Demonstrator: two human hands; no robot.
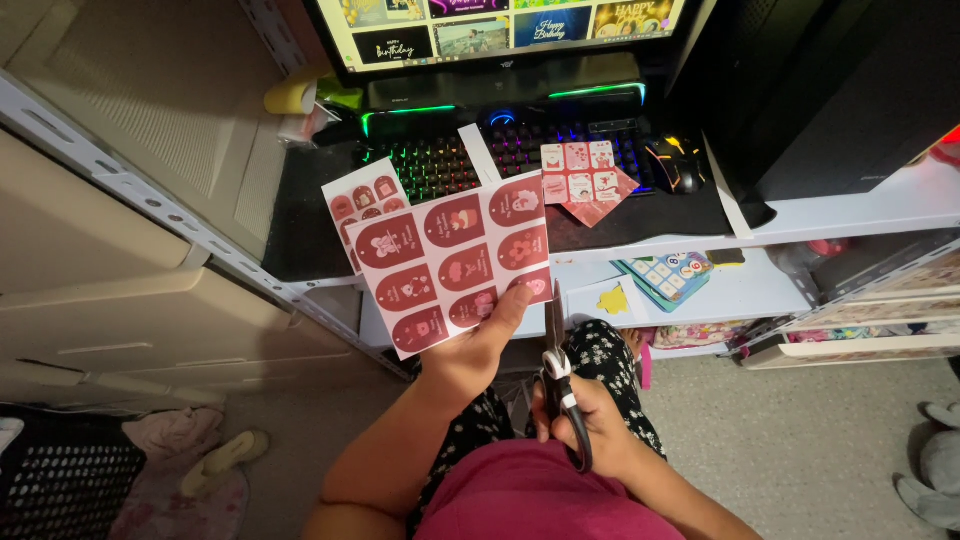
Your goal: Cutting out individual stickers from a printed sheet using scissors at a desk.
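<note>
My left hand (480, 345) holds up a white sheet (450, 262) printed with several dark red arched tags, my thumb pressed on its lower right corner. A second, smaller sheet of the same kind (362, 197) sticks out behind it at the upper left. My right hand (585, 418) grips black-handled scissors (556, 365) just right of the left hand. The blades point up toward the sheet's lower right edge and look nearly closed.
A backlit keyboard (440, 160), a mouse (672, 163) and more red printed sheets (582, 180) lie on the dark desk. A monitor (500, 28) stands behind. A lower white shelf (740, 292) holds a colourful card and a yellow scrap. Beige drawers (110, 290) stand left.
</note>
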